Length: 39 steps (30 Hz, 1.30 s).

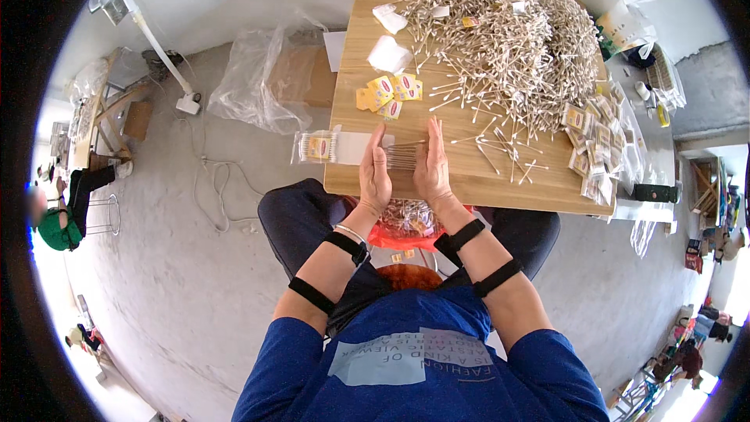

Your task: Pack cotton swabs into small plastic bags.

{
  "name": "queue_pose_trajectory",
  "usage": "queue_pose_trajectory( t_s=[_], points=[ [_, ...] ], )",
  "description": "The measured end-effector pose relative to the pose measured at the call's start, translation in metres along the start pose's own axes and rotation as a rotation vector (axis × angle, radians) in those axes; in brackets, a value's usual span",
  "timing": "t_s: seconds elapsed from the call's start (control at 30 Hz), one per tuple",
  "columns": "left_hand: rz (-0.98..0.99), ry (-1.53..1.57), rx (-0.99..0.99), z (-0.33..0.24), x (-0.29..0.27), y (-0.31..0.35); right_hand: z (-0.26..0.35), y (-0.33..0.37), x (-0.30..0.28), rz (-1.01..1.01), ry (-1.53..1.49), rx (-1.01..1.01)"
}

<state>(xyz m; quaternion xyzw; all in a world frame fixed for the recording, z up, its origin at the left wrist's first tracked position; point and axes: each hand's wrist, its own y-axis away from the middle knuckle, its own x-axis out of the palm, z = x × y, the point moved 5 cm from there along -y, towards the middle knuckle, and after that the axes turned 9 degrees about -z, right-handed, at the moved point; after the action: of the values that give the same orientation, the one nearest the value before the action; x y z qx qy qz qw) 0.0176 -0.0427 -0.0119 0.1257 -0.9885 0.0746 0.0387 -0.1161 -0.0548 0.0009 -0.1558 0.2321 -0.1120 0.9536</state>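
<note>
A small bundle of cotton swabs (pixel 402 157) lies crosswise on the table edge between my two hands. My left hand (pixel 376 176) stands on its side at the left ends of the swabs, fingers straight. At their right ends, my right hand (pixel 432 169) is upright with its fingers stretched out and its palm facing in. Left of my left hand lies a clear packet of cotton swabs (pixel 319 146) with a yellow label card, on or beside a white sheet (pixel 355 148). Yellow label cards (pixel 391 94) are scattered just beyond my hands.
A large heap of loose cotton swabs (pixel 508 39) covers the far table (pixel 469 184). Filled packets (pixel 598 141) pile up at the right edge. Two white stacks (pixel 389 55) sit beyond the cards. Below the edge is a red bag (pixel 383 236) of swabs. A box (pixel 301 74) stands left.
</note>
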Motion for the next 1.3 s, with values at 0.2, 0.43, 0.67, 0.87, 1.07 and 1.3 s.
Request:
queue_pose_trajectory(
  t_s=[0.2,0.43,0.67,0.87,1.07,1.3],
  points=[
    [0.033,-0.032,0.020,-0.001,0.002,-0.003,0.006,0.005,0.007,0.082,-0.017,-0.081],
    [0.031,-0.032,0.003,-0.009,0.001,-0.003,0.017,0.004,0.002,0.195,-0.045,-0.088],
    [-0.077,0.076,-0.006,-0.001,-0.001,0.000,0.007,0.010,-0.004,0.051,-0.084,-0.021],
    [0.088,0.061,-0.051,-0.001,0.001,-0.005,0.009,0.008,0.000,-0.023,-0.226,0.116],
    [0.119,0.079,-0.098,0.003,-0.002,-0.005,0.015,0.009,0.006,0.011,-0.311,0.146],
    [-0.045,0.346,-0.179,0.007,-0.004,-0.004,0.026,0.010,-0.012,0.173,0.038,-0.154]
  ],
)
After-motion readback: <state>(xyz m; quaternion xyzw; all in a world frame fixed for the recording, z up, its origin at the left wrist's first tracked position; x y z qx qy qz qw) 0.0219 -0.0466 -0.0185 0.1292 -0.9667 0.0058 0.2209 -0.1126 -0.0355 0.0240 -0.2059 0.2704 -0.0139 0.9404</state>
